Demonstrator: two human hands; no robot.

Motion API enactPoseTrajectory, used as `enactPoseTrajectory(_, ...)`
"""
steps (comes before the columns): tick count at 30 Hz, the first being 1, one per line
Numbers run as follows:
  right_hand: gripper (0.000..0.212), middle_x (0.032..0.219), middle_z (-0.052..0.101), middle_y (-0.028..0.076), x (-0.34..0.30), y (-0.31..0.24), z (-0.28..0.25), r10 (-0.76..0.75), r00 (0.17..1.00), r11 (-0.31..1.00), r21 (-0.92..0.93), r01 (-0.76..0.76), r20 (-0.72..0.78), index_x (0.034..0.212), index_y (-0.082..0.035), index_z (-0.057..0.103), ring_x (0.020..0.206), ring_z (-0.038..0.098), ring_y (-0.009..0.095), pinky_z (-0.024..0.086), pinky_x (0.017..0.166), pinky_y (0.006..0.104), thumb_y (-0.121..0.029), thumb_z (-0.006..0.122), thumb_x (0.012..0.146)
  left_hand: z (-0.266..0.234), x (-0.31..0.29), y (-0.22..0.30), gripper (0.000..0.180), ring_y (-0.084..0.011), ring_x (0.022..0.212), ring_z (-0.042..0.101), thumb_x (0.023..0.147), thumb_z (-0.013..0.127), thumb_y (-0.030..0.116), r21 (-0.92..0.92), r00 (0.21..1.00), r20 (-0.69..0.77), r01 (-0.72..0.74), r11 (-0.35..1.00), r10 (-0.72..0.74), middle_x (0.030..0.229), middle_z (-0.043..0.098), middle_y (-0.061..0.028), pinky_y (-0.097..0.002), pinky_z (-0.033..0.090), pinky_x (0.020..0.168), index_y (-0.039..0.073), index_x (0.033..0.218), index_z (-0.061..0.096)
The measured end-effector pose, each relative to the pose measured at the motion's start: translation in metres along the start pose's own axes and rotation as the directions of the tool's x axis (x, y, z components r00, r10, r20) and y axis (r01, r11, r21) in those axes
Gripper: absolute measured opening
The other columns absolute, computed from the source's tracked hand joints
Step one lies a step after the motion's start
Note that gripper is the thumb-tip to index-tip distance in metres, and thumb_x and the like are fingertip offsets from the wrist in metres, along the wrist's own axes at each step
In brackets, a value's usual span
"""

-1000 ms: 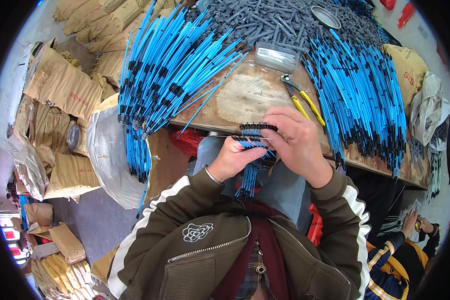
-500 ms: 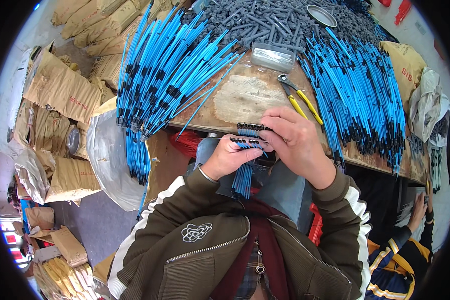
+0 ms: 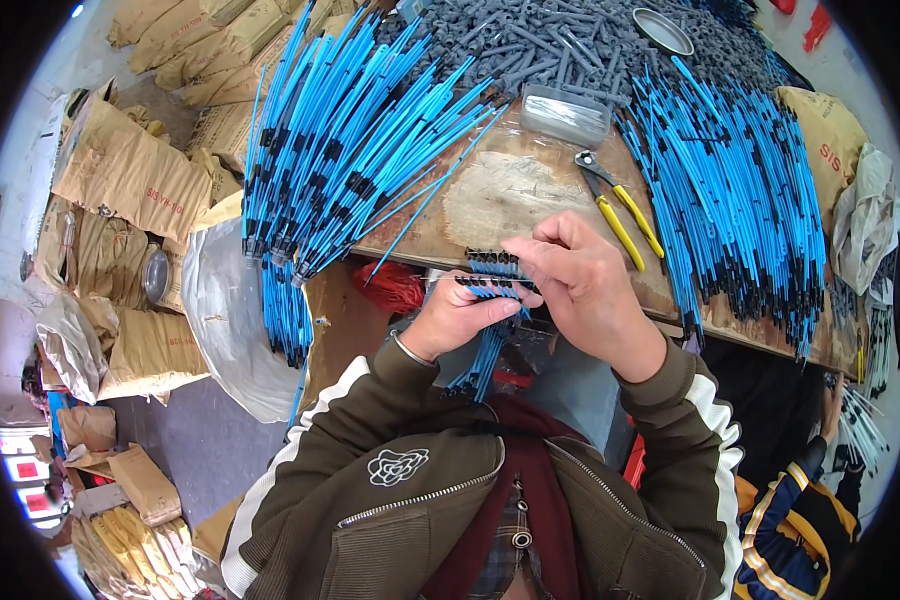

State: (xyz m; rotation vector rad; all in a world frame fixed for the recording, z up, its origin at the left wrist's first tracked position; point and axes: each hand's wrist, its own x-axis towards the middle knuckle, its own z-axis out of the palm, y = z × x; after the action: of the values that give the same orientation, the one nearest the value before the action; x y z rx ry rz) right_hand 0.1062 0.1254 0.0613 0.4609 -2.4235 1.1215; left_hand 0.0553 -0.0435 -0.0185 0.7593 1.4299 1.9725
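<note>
brown paper sacks (image 3: 130, 185) are filling the far left, and beside them a plastic-lined sack (image 3: 232, 310) is standing open. a fanned pile of blue rods (image 3: 355, 140) with black fittings is lying over the left end of the tabletop (image 3: 500, 200), its lower ends jutting past the front edge. just off the middle of that edge, the left hand (image 3: 460, 315) is holding a smaller bundle of blue rods (image 3: 486, 355), black ends lining up in rows. grey plastic plugs (image 3: 560, 60) are covering the tabletop's back edge, a clear box (image 3: 565, 118) sitting just in front. the right hand (image 3: 580, 285) is bending over the bundle's black ends, thumb and fingertips close together; i cannot tell whether it is pinching anything. yellow-handled pliers (image 3: 622, 215) are lying near the front edge, right of the middle. a round metal dish (image 3: 662, 31) is resting on the plugs. a broad pile of blue rods (image 3: 730, 200) is covering the right end, and beyond the front right corner a co-worker's striped sleeve (image 3: 770, 505) is showing.
</note>
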Motion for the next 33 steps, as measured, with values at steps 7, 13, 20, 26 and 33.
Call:
enactPoseTrajectory(7, 0.03, 0.083, 0.052, 0.01, 0.003, 0.0, 0.005, -0.002, 1.0, 1.0, 0.005, 0.002, -0.023, 0.101, -0.003, 0.062, 0.075, 0.055, 0.023, 0.045, 0.064, 0.0307, 0.006, 0.059, 0.073, -0.001, 0.001, -0.007, 0.016, -0.0136, 0.089, 0.062, 0.082, 0.062, 0.003, 0.071, 0.999, -0.022, -0.042, 0.997, 0.043, 0.094, 0.067, -0.0068, -0.0274, 0.048, 0.08, -0.001, 0.098, 0.065)
enactPoseTrajectory(13, 0.04, 0.081, 0.047, 0.009, -0.001, -0.008, -0.004, 0.059, 0.996, 0.996, -0.075, -0.054, 0.064, 0.106, -0.007, 0.062, 0.073, 0.053, 0.024, 0.045, 0.064, 0.0317, 0.008, 0.059, 0.069, 0.003, 0.001, -0.003, 0.016, -0.0145, 0.09, 0.062, 0.082, 0.062, 0.002, 0.022, 1.0, -0.024, -0.019, 1.0, 0.019, 0.095, 0.066, -0.007, -0.0279, 0.049, 0.08, -0.002, 0.098, 0.064)
enactPoseTrajectory(20, 0.042, 0.082, 0.045, 0.012, -0.004, -0.013, -0.003, 0.097, 0.994, 0.99, -0.11, -0.09, 0.056, 0.108, -0.008, 0.061, 0.072, 0.052, 0.028, 0.045, 0.061, 0.0359, 0.007, 0.055, 0.069, 0.004, 0.001, -0.006, 0.015, -0.016, 0.095, 0.061, 0.084, 0.06, 0.001, -0.017, 0.999, -0.014, -0.04, 0.999, 0.04, 0.097, 0.065, -0.0073, -0.03, 0.048, 0.083, -0.003, 0.098, 0.063)
enactPoseTrajectory(26, 0.035, 0.082, 0.047, 0.012, -0.006, -0.007, 0.004, 0.095, 0.995, 0.995, -0.024, -0.096, -0.038, 0.105, -0.006, 0.061, 0.073, 0.054, 0.028, 0.046, 0.062, 0.0361, 0.006, 0.057, 0.072, 0.005, 0.002, -0.011, 0.016, -0.0122, 0.088, 0.06, 0.083, 0.062, 0.002, 0.065, 0.994, -0.069, -0.075, 0.995, 0.08, 0.094, 0.065, -0.0036, -0.0266, 0.047, 0.08, 0.0, 0.099, 0.063)
enactPoseTrajectory(33, 0.027, 0.084, 0.052, 0.011, -0.006, -0.003, 0.007, 0.033, 0.994, 0.997, -0.063, -0.039, -0.101, 0.097, -0.002, 0.06, 0.074, 0.055, 0.025, 0.044, 0.062, 0.0316, 0.004, 0.063, 0.071, 0.007, 0.003, -0.016, 0.015, -0.006, 0.084, 0.056, 0.082, 0.063, 0.003, 0.036, 0.998, -0.062, -0.028, 0.999, 0.03, 0.09, 0.064, 0.0005, -0.0235, 0.046, 0.075, 0.002, 0.098, 0.064)
